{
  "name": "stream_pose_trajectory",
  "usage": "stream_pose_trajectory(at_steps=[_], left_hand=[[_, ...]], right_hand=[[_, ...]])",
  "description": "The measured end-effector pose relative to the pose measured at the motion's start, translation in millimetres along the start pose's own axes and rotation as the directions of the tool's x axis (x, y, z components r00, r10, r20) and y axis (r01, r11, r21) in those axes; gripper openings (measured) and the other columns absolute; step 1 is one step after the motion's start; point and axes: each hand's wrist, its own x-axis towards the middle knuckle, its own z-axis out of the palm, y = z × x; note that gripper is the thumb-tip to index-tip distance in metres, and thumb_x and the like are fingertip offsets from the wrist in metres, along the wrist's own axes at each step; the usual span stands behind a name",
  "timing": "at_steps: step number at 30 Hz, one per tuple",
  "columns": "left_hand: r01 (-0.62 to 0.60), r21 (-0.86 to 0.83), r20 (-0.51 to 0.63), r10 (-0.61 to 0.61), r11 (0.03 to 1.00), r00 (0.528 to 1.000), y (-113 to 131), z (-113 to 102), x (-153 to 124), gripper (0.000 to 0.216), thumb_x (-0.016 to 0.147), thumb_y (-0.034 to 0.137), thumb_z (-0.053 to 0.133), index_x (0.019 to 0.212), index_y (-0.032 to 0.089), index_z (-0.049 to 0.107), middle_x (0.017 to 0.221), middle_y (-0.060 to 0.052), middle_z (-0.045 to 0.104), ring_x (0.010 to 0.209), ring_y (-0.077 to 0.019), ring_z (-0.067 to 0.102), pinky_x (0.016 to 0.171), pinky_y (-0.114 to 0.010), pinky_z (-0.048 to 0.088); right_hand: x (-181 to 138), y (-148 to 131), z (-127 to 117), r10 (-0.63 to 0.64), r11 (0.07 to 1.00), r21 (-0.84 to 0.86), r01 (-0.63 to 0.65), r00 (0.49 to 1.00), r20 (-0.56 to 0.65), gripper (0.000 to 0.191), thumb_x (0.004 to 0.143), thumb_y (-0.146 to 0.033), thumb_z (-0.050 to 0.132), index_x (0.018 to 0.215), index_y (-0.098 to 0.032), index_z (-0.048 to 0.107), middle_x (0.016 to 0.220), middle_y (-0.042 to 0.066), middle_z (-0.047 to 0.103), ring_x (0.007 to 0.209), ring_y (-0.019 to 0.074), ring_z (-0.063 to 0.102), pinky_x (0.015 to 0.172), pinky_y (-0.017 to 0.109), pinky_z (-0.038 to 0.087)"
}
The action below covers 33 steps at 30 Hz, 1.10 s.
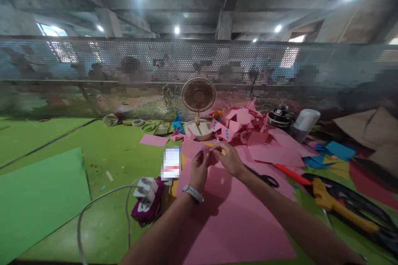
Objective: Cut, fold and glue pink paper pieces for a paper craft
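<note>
My left hand [199, 169] is closed, its thumb and fingers pinching a small piece of pink paper [213, 160] above a large pink sheet [239, 219]. A tiny blue spot shows at its fingertips. Reaching in from the right, my right hand [229, 159] has its thumb and forefinger pressed together at the paper's upper edge. A tiny yellow bit [210, 149] is at those fingertips; whether it is loose or stuck to the paper I cannot tell. Just beyond the hands lies another pink piece [190, 148] with faint yellow marks.
Left of my hands are a phone [171, 163] and a purple power strip [146, 205] with cables. A fan [198, 95] stands behind, beside a heap of folded pink paper [238, 124]. Black-handled scissors [270, 180] and a yellow-handled tool [345, 207] lie right.
</note>
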Motion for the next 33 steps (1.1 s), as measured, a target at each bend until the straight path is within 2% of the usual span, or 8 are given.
stream_pose_trajectory(at_steps=[6,11,18,25,33], left_hand=[[0.010,-0.017,-0.002,-0.010,1.000,1.000,1.6,0.5,-0.2,0.028,0.070,0.033,0.070,0.088,0.013,0.062,0.086,-0.006,0.066,0.077,-0.0161,0.060,0.073,-0.029,0.047],[-0.011,0.019,0.022,0.010,1.000,1.000,-0.7,-2.9,1.1,0.031,0.071,0.034,0.069,0.092,0.013,0.063,0.085,-0.007,0.066,0.077,-0.0173,0.060,0.072,-0.029,0.046],[-0.036,0.067,-0.005,0.037,0.997,0.999,2.1,-2.2,1.9,0.033,0.069,0.036,0.070,0.089,0.012,0.064,0.086,-0.009,0.067,0.074,-0.0167,0.060,0.071,-0.028,0.045],[-0.040,0.133,-0.011,0.042,0.990,0.999,5.6,-1.3,1.0,0.032,0.068,0.039,0.069,0.085,0.012,0.066,0.076,-0.006,0.066,0.068,-0.0146,0.057,0.065,-0.025,0.043],[-0.020,0.145,-0.015,0.022,0.989,1.000,2.8,-0.6,1.4,0.029,0.067,0.038,0.070,0.077,0.012,0.065,0.069,-0.004,0.063,0.063,-0.0126,0.054,0.060,-0.022,0.041]], right_hand=[[-1.5,-0.9,3.1,0.031,0.999,-0.040,-0.032,0.999,-0.024,0.011,0.079,-0.019,0.050,0.077,-0.019,0.061,0.079,0.004,0.062,0.075,0.0170,0.056,0.072,0.030,0.043],[-2.5,-1.1,4.8,0.047,0.997,-0.056,-0.048,0.999,-0.023,0.011,0.077,-0.021,0.051,0.078,-0.019,0.061,0.078,0.004,0.062,0.073,0.0177,0.056,0.071,0.032,0.044],[-5.2,-6.0,5.9,0.064,0.997,-0.040,-0.066,0.997,-0.042,0.010,0.075,-0.020,0.051,0.078,-0.019,0.061,0.079,0.005,0.064,0.075,0.0185,0.058,0.073,0.033,0.045],[-4.8,-1.6,0.3,0.094,0.996,0.017,-0.092,0.991,-0.096,0.014,0.078,-0.030,0.051,0.082,-0.018,0.057,0.082,0.006,0.064,0.078,0.0183,0.059,0.074,0.032,0.046],[-5.3,3.5,1.0,0.104,0.993,0.047,-0.106,0.994,0.038,0.015,0.081,-0.031,0.050,0.079,-0.019,0.059,0.078,0.004,0.065,0.072,0.0158,0.060,0.067,0.028,0.045]])
